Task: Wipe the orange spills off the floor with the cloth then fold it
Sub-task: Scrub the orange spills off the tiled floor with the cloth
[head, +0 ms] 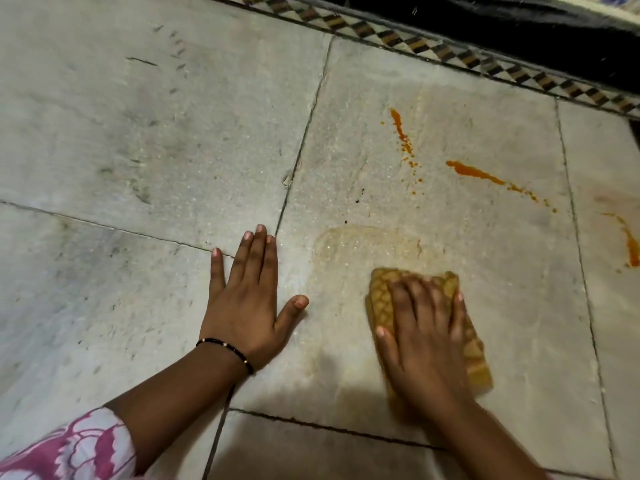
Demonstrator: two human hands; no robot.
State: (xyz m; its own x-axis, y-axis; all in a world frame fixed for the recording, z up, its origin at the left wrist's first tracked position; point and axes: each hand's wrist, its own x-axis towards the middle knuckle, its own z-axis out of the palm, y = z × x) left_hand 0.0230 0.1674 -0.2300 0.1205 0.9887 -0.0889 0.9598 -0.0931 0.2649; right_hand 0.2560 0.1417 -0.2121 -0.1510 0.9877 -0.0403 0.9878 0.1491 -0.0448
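My right hand (424, 334) presses flat on a yellow-orange waffle-textured cloth (381, 296) lying on the pale stone floor (156, 140). A wet smeared patch (360, 244) sits just beyond the cloth. Farther off are orange spills: a thin streak with droplets (401, 133), a longer streak (478, 173) to its right, and another streak (632, 247) near the right edge. My left hand (247, 292) rests palm down on the floor, fingers spread, to the left of the cloth, holding nothing. A black beaded bracelet is on its wrist.
A patterned tile border (450, 53) runs along the far edge of the floor, with a dark strip (519, 26) behind it. Dark grout lines (301, 147) cross the floor slabs. A pink and white floral sleeve (76, 452) shows at the bottom left.
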